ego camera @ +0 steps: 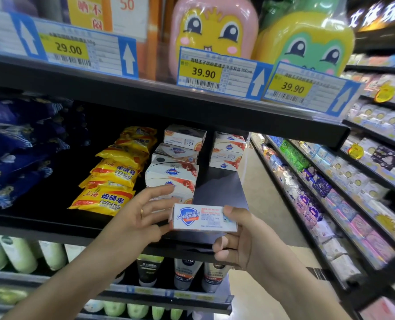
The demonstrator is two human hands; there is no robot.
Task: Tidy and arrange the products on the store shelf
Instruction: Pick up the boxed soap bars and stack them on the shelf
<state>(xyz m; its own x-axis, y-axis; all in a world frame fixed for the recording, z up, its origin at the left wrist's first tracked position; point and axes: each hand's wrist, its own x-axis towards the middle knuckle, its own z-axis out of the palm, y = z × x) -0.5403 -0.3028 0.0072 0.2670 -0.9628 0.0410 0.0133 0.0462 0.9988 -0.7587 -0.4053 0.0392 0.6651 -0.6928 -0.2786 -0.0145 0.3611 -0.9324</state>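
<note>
A white Safeguard soap box hangs in front of the black shelf. My right hand grips its right end, thumb on top and fingers curled beneath. My left hand holds the box's left end, its fingers reaching to the lowest box of the front soap stack. More white soap boxes are stacked behind and at the back right. Yellow sulfur soap packs lie in a slanting row to the left.
Dark blue packs fill the shelf's left part. Cartoon-faced bottles and price tags sit on the shelf above. Tubes stand on the shelf below. An aisle with stocked shelves runs off to the right.
</note>
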